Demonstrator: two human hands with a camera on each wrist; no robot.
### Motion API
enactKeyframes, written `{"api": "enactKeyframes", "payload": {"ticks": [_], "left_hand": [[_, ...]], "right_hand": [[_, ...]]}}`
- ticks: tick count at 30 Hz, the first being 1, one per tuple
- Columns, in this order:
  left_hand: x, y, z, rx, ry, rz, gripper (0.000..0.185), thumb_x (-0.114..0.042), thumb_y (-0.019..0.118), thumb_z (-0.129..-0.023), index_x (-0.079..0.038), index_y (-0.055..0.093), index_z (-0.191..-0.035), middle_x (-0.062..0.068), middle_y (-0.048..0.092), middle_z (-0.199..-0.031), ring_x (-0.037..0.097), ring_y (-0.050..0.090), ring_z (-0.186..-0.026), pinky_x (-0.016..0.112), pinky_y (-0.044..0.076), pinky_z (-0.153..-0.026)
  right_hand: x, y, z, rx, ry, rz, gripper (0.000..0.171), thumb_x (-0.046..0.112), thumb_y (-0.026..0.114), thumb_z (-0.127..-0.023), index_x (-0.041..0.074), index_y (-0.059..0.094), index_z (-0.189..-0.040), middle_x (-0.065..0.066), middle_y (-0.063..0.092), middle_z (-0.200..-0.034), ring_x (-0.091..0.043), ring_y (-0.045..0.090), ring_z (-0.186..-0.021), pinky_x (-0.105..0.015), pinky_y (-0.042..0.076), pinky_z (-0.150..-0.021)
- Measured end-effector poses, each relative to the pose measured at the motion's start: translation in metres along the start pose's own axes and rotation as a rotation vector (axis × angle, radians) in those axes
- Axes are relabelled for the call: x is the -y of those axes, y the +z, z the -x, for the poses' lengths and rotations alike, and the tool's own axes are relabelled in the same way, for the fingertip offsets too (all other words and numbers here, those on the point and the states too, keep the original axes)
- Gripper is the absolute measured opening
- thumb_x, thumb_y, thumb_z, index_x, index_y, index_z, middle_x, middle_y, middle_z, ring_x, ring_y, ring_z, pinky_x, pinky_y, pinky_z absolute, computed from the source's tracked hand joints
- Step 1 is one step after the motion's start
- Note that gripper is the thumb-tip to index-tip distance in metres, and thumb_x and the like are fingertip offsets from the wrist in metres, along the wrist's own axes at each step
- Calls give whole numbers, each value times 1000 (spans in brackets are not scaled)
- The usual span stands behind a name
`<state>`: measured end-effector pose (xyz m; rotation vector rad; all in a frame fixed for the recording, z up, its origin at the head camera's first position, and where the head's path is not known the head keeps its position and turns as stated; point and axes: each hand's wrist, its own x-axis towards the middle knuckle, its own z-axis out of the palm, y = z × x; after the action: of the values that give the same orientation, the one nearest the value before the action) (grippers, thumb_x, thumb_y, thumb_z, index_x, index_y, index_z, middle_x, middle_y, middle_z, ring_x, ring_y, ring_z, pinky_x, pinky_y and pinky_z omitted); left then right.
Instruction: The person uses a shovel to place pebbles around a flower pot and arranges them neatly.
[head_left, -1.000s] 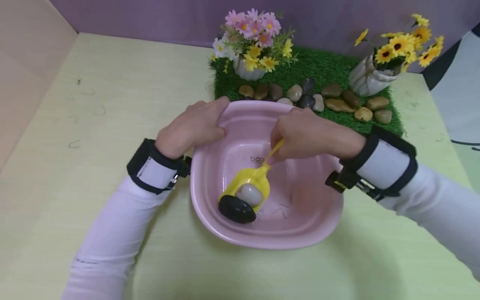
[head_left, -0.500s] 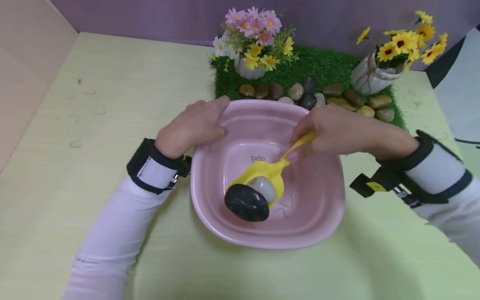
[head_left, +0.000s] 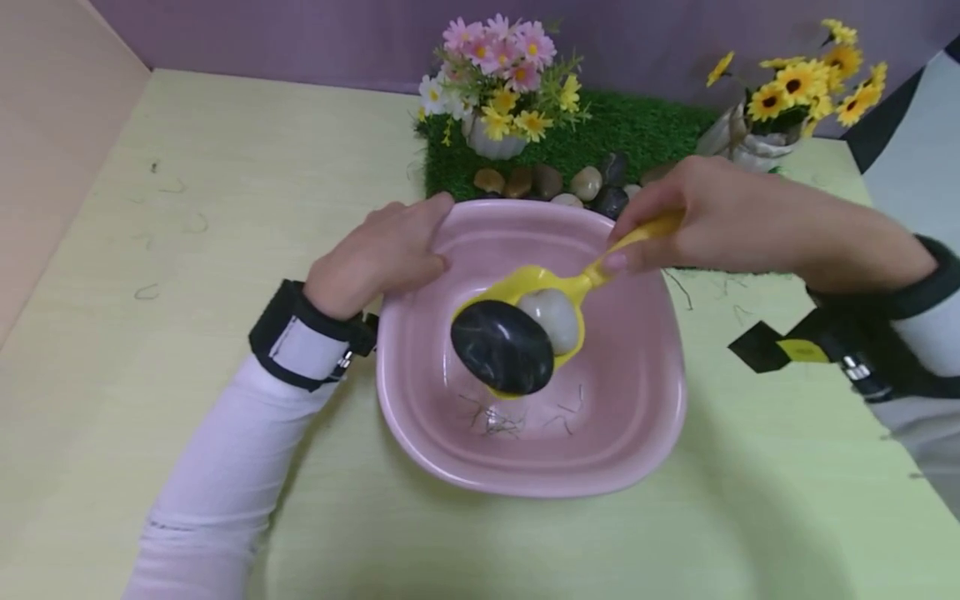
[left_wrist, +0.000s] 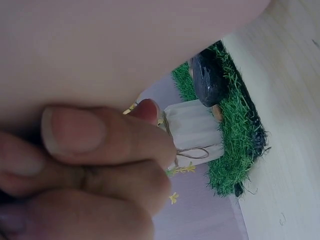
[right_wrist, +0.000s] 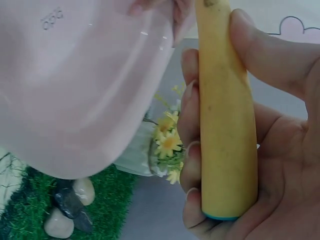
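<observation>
Gripping the yellow scoop [head_left: 551, 292] by its handle, my right hand [head_left: 720, 217] holds a black stone [head_left: 502, 347] and a white stone [head_left: 553, 317] above the pink basin [head_left: 637, 450]. Only the right wrist view shows fingers [right_wrist: 192, 150] wrapped round the handle. My left hand [head_left: 375, 254] clasps the basin's rim.

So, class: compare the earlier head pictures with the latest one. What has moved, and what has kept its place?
The right hand, gripping the yellow scoop, has lifted it up off the floor of the pink basin and drawn back toward the right, carrying the black stone and the white stone. The left hand still grips the basin's rim, and the basin has not shifted.
</observation>
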<state>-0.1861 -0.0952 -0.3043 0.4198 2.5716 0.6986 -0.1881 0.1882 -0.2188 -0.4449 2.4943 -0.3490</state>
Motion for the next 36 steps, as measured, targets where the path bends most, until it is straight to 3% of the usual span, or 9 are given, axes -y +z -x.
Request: {"api": "enactKeyframes", "payload": {"ticks": [8,12,16,22,24,26,28,29,36], "left_hand": [[1,-1,0,11,-17,32,27,-8,58,-93,-9,45,-117,16,61,-103,27,70,-73,28,60,-52],[1,0,0,26,-35,49,29,-15,59,-95,-9,44,-120,16,61,-104,27,71,-73,29,61,-53],[1,1,0,10,-31,40,29,-29,58,-98,-11,46,-118,14,62,-100,25,70,-75,29,59,-57],[2,1,0,-6,-18,63,27,-8,58,-92,-9,48,-117,15,65,-100,26,72,-73,29,61,-55],[1,1,0,5,-24,54,28,-6,58,-90,-9,46,-116,15,64,-100,26,72,-72,29,61,-54],[1,0,0,11,-27,38,26,-7,57,-91,-9,45,-114,15,63,-99,26,71,-70,29,60,-53],[0,-1,0,9,-25,21,25,-8,58,-91,-9,45,-113,15,62,-98,26,71,-70,29,60,-53],[0,-1,0,9,-23,19,25,-8,58,-91,-9,45,-113,16,62,-99,26,71,-70,29,60,-53],[-2,0,0,17,-21,14,27,-10,58,-93,-9,44,-116,15,62,-100,26,71,-69,29,60,-52]], "right_hand": [[8,-7,-1,18,40,-97,46,69,65,-78,32,73,-104,0,69,-110,-22,57,-106,-47,44,-98],[10,-11,-8,26,44,-144,45,66,67,-79,30,73,-106,1,68,-114,-20,55,-111,-51,40,-105],[5,-18,-16,-2,49,-121,44,67,65,-81,31,73,-106,-2,66,-104,-22,52,-94,-40,45,-82],[-19,-36,-23,-97,85,-57,42,69,61,-82,35,72,-104,-12,58,-85,-30,49,-82,-38,41,-67],[-30,-43,-25,-108,100,-69,47,68,61,-82,31,72,-109,-13,61,-96,-33,53,-100,-47,47,-83],[-40,-48,-26,-120,111,-94,49,66,62,-83,28,71,-113,-10,62,-113,-36,47,-122,-58,45,-100],[-50,-52,-26,-108,130,-124,55,65,61,-85,25,67,-122,-7,56,-129,-41,31,-141,-72,26,-113],[-54,-54,-25,-99,138,-138,57,64,60,-86,24,65,-126,-6,54,-136,-45,23,-146,-78,16,-112],[-70,-62,-22,-101,212,-116,69,62,58,-89,14,55,-139,-18,38,-154,-53,16,-145,-82,12,-109]]}}
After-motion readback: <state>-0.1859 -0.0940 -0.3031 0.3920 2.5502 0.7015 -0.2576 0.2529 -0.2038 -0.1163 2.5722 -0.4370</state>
